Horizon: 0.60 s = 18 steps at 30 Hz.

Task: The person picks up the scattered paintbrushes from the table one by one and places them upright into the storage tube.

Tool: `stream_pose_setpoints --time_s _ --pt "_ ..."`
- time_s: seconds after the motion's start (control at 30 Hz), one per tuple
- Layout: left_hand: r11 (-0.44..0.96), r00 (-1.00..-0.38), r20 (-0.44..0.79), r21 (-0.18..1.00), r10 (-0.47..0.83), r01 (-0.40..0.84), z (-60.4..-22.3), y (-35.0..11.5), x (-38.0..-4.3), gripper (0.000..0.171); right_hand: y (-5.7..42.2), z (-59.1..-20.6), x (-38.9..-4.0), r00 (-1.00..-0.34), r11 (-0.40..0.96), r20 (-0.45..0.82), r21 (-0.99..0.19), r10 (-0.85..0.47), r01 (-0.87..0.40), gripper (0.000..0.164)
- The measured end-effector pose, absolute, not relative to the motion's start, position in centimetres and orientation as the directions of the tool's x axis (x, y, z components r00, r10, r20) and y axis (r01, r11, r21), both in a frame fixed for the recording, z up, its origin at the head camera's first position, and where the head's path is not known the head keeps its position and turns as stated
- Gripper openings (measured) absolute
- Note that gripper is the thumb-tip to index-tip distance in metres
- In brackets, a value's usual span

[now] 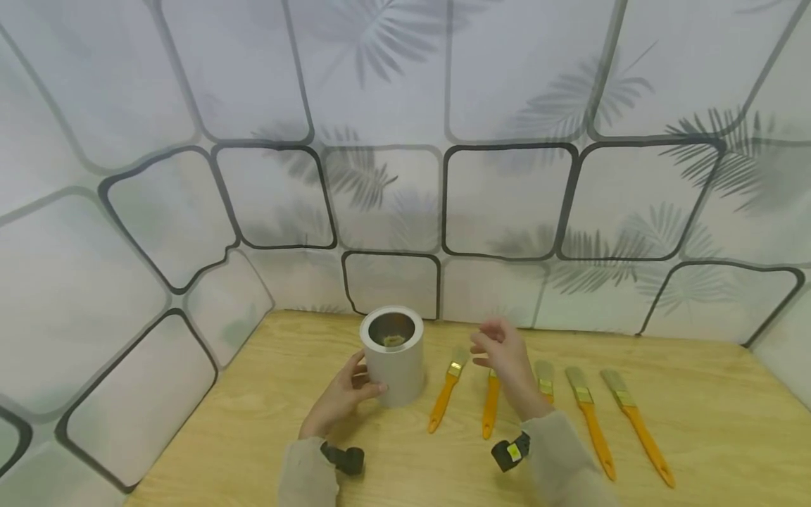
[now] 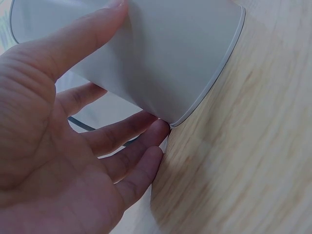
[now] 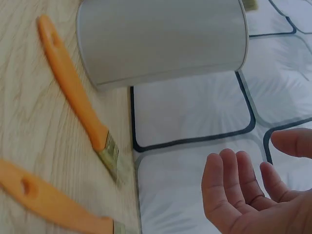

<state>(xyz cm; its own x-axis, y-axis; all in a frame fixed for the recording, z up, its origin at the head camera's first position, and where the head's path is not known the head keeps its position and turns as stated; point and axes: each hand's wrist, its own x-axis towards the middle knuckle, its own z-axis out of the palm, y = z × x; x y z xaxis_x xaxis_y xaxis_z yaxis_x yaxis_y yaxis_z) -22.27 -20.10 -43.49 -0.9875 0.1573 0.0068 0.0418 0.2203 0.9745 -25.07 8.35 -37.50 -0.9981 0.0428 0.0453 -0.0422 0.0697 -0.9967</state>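
A pale grey cylindrical can [image 1: 395, 373] with a metal-lined inside stands upright on the table. My left hand [image 1: 345, 394] holds it from the left, with the thumb across its front and the fingers along its far side. In the left wrist view, the lower fingertips [image 2: 158, 127] are right at the can's bottom rim. A tan bristle tip [image 1: 393, 341] shows inside the can. My right hand [image 1: 507, 355] hovers over the brushes with loosely bent fingers and nothing in them. Beneath it lies a paintbrush [image 1: 491, 408] with an orange handle, its bristles hidden by the hand.
Another orange-handled paintbrush [image 1: 445, 398] lies between the can and the right hand. Further right are a partly covered paintbrush [image 1: 545, 380] and two more, a paintbrush [image 1: 592, 422] and an outermost paintbrush [image 1: 640, 429]. A patterned wall covering [image 1: 393, 282] borders the wooden table [image 1: 253, 422].
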Motion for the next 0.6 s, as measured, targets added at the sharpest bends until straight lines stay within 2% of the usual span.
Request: stream_pose_setpoints --time_s 0.3,0.6 --pt "0.224 -0.986 0.013 0.973 0.167 0.051 -43.5 -20.2 -22.4 0.082 11.2 -38.0 -24.5 -0.998 0.105 0.036 -0.994 0.053 -0.030 0.026" --pt "0.220 -0.983 0.017 0.974 0.184 0.058 -43.4 -20.2 -22.5 0.082 14.9 -38.7 -23.9 -0.999 0.195 -0.010 -0.981 0.045 0.019 0.038"
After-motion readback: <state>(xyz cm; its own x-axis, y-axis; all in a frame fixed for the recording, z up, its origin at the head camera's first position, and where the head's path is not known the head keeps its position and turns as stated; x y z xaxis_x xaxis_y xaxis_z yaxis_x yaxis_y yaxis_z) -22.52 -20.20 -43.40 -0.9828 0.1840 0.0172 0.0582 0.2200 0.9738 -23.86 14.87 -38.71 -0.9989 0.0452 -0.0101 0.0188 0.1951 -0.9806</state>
